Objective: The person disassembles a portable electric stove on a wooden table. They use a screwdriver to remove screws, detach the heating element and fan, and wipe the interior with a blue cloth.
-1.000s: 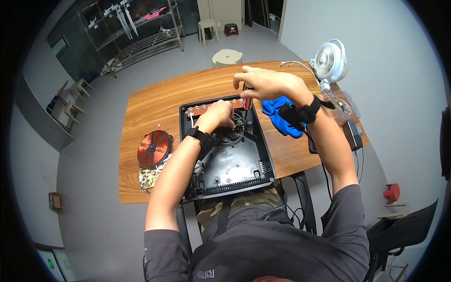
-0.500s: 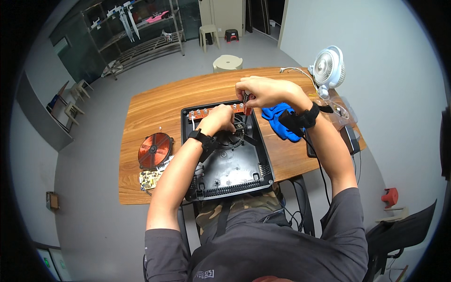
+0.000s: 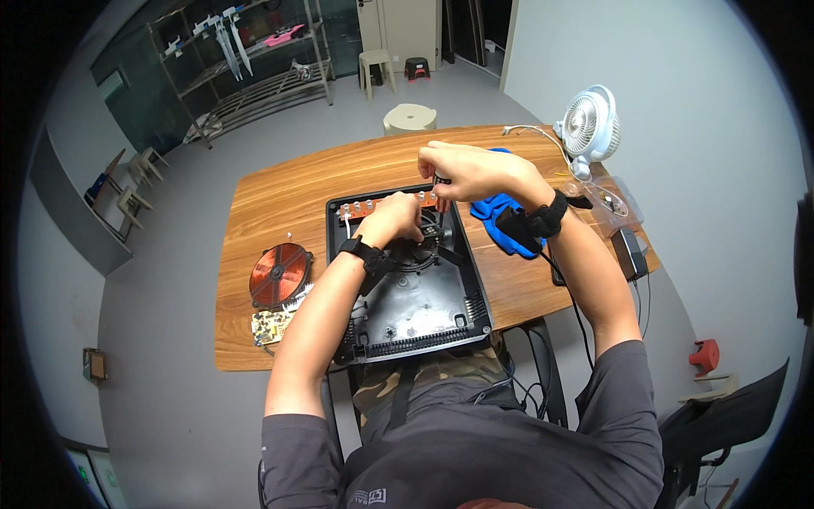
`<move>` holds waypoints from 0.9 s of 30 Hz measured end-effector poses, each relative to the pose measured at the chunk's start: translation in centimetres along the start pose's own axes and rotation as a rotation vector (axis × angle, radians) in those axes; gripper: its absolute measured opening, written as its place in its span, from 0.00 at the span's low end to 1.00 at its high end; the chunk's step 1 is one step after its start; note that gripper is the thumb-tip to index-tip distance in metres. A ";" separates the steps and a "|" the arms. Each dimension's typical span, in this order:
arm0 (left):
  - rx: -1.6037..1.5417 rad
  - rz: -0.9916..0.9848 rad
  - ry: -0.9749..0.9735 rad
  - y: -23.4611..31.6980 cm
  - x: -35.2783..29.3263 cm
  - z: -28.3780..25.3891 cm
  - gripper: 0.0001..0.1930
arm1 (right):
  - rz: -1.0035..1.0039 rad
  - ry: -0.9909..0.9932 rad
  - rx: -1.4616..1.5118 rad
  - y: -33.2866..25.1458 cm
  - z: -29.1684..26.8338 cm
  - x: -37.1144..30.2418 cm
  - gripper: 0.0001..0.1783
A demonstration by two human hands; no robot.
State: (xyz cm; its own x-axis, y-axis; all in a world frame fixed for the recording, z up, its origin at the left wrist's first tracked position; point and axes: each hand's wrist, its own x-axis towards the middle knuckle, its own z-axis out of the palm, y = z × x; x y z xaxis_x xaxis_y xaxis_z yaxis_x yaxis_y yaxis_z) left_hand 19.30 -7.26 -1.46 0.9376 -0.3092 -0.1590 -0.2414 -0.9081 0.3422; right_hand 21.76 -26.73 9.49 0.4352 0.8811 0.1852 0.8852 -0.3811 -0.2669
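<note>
A black plastic housing of an induction cooker [image 3: 407,305] lies open on the table in front of me. My right hand [image 3: 462,172] is closed around the handle of a red and black screwdriver [image 3: 440,202]. The screwdriver points down at the edge of a black cooling fan [image 3: 415,254] in the far half of the housing. Reaching in from the left, my left hand [image 3: 393,219] has its fingers curled down beside the fan. What its fingertips pinch is hidden beneath the hand. An orange strip with several metal knobs [image 3: 360,207] runs along the housing's far edge.
Left of the housing lie a round copper coil [image 3: 280,275] and a circuit board [image 3: 270,327]. A blue cloth [image 3: 500,229] is to the right, near a black box [image 3: 629,253] with cables. A white fan [image 3: 591,125] stands at the far right; a cable hangs from my right wrist.
My right hand has shifted slightly left with the screwdriver and turned a little. The left hand stays at the fan.
</note>
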 end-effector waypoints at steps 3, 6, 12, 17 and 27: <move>0.019 -0.006 0.009 -0.3 -0.2 0.0 0.19 | 0.276 -0.046 -0.182 -2.2 -1.0 0.5 0.18; 0.034 0.013 0.020 -0.5 0.1 0.2 0.19 | 0.335 0.023 -0.317 -0.5 0.3 0.9 0.21; 0.008 0.000 0.014 -0.3 -0.1 0.0 0.18 | 0.166 0.042 -0.135 0.7 0.3 0.1 0.13; -0.017 -0.007 0.007 -0.1 -0.4 -0.2 0.17 | 0.044 0.047 -0.041 0.1 -0.3 -0.6 0.16; -0.007 0.041 0.041 -0.5 -0.3 0.0 0.13 | 0.107 0.093 -0.152 0.1 0.7 -0.2 0.12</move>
State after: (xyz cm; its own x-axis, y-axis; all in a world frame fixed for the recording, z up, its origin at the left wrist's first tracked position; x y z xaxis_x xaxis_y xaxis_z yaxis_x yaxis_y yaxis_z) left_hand 19.11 -6.71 -1.62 0.9365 -0.3341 -0.1067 -0.2782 -0.8929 0.3541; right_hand 21.69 -26.74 8.80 0.5355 0.8062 0.2518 0.8445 -0.5157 -0.1449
